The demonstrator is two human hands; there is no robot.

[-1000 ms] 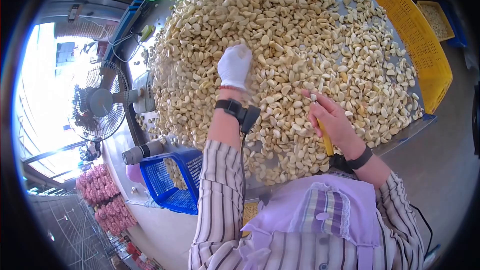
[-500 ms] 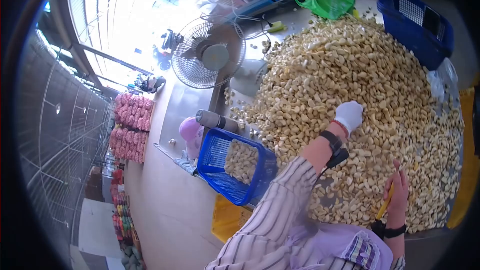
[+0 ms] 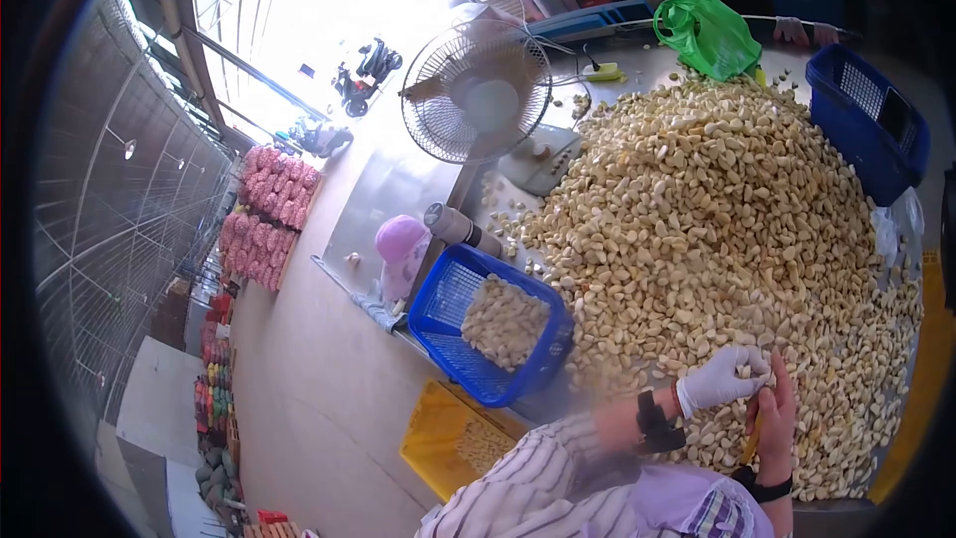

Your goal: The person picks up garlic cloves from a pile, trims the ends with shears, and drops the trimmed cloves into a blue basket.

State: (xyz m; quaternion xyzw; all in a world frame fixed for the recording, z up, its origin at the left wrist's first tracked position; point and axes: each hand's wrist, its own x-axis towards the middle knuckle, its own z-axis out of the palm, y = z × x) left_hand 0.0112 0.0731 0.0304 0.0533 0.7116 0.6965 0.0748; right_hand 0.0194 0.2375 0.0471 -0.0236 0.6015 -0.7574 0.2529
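Note:
A broad heap of pale garlic cloves (image 3: pixel 697 200) covers the metal table in front of me. My left hand (image 3: pixel 722 379), in a white glove, is closed with a clove (image 3: pixel 749 372) at its fingertips. Close beside it, almost touching, is my bare right hand (image 3: pixel 777 417). Its fingers are wrapped round a slim tool with a yellow handle (image 3: pixel 754 438), which looks like a small knife; the blade cannot be made out here. Both hands are over the near edge of the heap.
A blue basket (image 3: pixel 463 369) with cloves stands left, above a yellow crate (image 3: pixel 423 448). Behind it are a grey flask (image 3: pixel 463 227), a pink-purple cap-like item (image 3: pixel 400 239) and a fan (image 3: pixel 488 105). A green bag (image 3: pixel 707 35) and another blue basket (image 3: pixel 861 130) lie at the far side.
My left hand has come back from the middle of the heap to my right hand, now with a clove at its fingertips. My right hand still holds the yellow-handled tool. The view has shifted.

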